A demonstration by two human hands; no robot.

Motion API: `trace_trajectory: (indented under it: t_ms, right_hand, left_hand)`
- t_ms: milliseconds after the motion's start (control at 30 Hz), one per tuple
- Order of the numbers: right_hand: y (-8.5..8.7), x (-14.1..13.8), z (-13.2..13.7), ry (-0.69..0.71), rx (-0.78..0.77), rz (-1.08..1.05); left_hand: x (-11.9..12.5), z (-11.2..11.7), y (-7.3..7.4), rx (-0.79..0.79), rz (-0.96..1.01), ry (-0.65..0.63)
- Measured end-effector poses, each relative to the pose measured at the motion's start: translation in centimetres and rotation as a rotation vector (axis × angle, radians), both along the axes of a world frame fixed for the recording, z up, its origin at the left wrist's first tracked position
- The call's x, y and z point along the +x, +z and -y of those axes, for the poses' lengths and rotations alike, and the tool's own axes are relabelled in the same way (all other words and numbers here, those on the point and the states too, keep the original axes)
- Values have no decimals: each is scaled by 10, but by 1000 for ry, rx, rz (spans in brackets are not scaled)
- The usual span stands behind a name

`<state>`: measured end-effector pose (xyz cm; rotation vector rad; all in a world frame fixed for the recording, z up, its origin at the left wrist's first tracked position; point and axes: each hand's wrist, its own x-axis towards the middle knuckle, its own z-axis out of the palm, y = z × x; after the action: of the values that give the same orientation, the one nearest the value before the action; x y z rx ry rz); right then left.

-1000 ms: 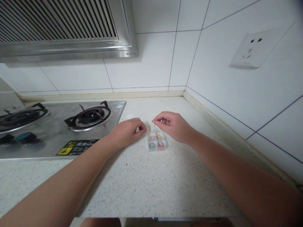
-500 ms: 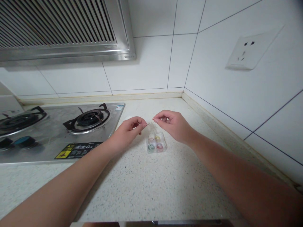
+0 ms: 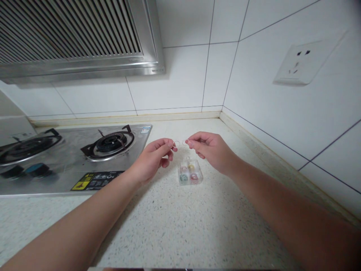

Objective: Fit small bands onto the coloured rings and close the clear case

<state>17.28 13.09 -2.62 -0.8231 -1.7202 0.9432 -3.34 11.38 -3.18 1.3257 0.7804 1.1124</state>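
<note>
My left hand (image 3: 155, 156) pinches a thin pale loop (image 3: 176, 144) between thumb and forefinger, its other fingers loosely curled. Facing it, my right hand (image 3: 211, 150) has thumb and forefinger closed on a second thin pale loop (image 3: 184, 142). A small gap separates the two loops, and their material is too fine to make out. Just below and between the hands, a small clear plastic box (image 3: 190, 183) rests on the counter. Its compartments hold round coils in green, red, yellow and pink, possibly bands.
A speckled white countertop (image 3: 169, 226) runs beneath my arms. On the left is a steel gas stove (image 3: 70, 150) with burners and knobs, under a range hood (image 3: 84, 71). White tiled walls meet behind the counter, and a power socket (image 3: 296, 64) is on the right one.
My view has shifted slightly, moving the scene to the right. Both loops now show clearly between my fingertips, and my left fingers have spread a little. The box stays on the counter.
</note>
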Motion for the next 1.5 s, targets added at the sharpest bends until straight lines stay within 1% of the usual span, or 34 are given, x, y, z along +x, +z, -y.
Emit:
trace_trajectory:
  t_ms: [100,167,333,433,533,633,733,933,1167,1400,1500]
  right_hand:
    - [1,0,1,29,-8,-5]
    - [1,0,1,30,-2,-1]
    - [0,1,-1,9,25,3]
    - [-1,2,-2,-1,42,15]
    - [-1,1,-2,-6,49,24]
    - [0,1,-1,-10,61,24]
    - [0,2,-1,-4,76,30]
    - [-2,2,-3,-14,76,47]
    - [-3,3,-3,-6,46,26]
    - [-1,1,-1,11,-9,-19]
    - [0,0,0,28,-18,-18]
  left_hand:
    - [0,1,0,6,0,-26]
    - [-1,0,-1,40,-46,-29]
    - [-2,-6,-9,166,-358,23]
    - [-3,-11,-17,299,-524,32]
    - [-6,-13,-23,393,-702,-10]
    - [-7,-13,-23,418,-812,-53]
    - [-7,-11,-22,427,-853,-71]
    - [-9,-12,-23,441,-874,-110]
    - [-12,-13,-20,472,-875,-51]
    - [-14,-12,-19,500,-900,-66]
    - [-10,-9,-17,487,-852,-44]
